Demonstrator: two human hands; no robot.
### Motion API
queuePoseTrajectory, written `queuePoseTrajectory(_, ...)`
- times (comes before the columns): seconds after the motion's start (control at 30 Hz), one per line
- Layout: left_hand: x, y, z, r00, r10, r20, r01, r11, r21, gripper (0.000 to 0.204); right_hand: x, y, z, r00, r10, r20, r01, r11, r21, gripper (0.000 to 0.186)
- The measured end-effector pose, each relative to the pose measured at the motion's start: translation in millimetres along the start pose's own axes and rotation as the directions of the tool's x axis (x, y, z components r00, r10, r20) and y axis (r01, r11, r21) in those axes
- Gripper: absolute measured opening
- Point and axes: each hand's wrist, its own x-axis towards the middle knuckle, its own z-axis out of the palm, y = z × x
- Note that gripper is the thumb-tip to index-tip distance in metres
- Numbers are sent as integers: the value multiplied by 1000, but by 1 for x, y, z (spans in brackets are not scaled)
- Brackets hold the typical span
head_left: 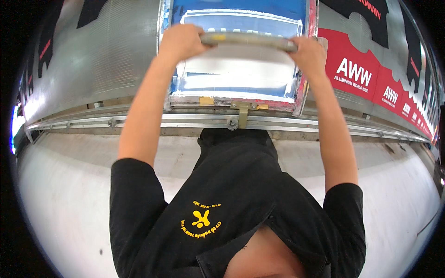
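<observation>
A long squeegee (pixel 250 40) spans a screen-printing frame (pixel 273 100), and both my hands grip it. My left hand (pixel 182 42) is closed around its left end, and my right hand (pixel 309 54) around its right end. Beneath the squeegee lies the blue mesh (pixel 241 5) of the screen, with white ink (pixel 232 82) spread over its near part. White lines border the printing area. The squeegee's handle is slightly blurred, and its lower edge is hard to make out against the ink.
A metal rail (pixel 185 121) runs along the table's near edge, with a bracket (pixel 243 116) at the frame's front. Red printed fabric pieces (pixel 351 65) lie to the right, beside black ones (pixel 359 18). More black pieces (pixel 46 48) are at the far left of the grey tabletop (pixel 111 55).
</observation>
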Motion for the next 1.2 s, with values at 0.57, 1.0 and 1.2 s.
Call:
queuePoseTrajectory(0.57,-278,121,-4,996,-36,83,56,967,-250,59,-268,-66,-71,987,-158,-23,159,971,181,37)
queuePoseTrajectory(1.0,-21,22,-68,958,-8,288,31,997,-76,56,-20,5,-57,984,-178,13,176,979,100,30)
queuePoseTrajectory(1.2,100,-7,-49,984,8,180,-5,1000,-21,54,95,43,-24,989,-5,150,-5,998,67,41)
